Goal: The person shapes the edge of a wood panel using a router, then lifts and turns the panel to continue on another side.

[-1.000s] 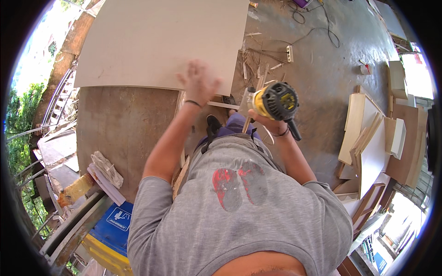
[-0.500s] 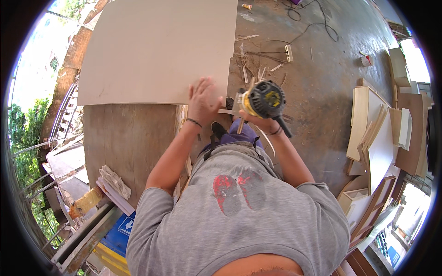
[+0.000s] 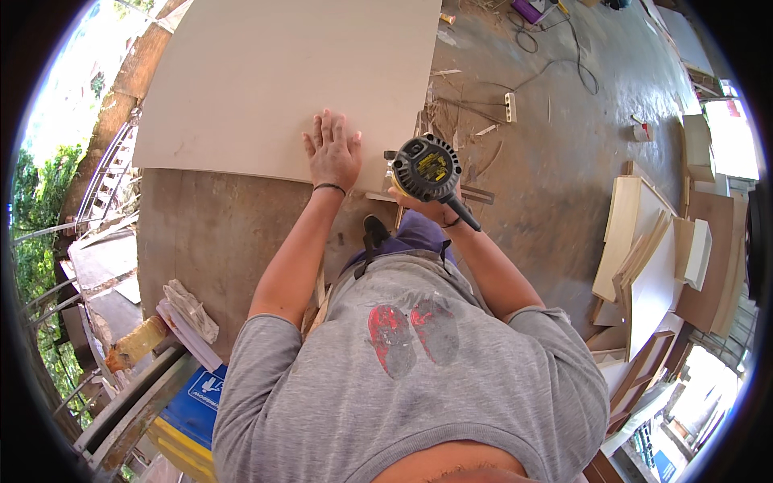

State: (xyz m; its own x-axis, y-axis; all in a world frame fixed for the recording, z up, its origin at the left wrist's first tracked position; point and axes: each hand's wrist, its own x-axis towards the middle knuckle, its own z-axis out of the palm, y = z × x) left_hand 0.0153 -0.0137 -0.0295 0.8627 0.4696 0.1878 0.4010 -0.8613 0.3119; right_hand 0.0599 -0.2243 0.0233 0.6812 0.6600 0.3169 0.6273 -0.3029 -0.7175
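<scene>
At the far left, a blue and yellow box (image 3: 193, 396) is seen, with a crumpled pale cloth (image 3: 191, 310) lying just above it. Next, a large pale panel (image 3: 282, 84) is seen, and on it the left hand (image 3: 332, 157) is laid flat near the edge; its grip is wide, with fingers spread. At the near right corner of the panel, a yellow and black power tool (image 3: 428, 167) is held in the grip of the right hand (image 3: 435, 212); whether the panel is touched by the tool cannot be told. Further right, a white power strip (image 3: 510, 107) is placed on the floor (image 3: 555, 193), and stacked boards (image 3: 640, 258) are leaned together.
</scene>
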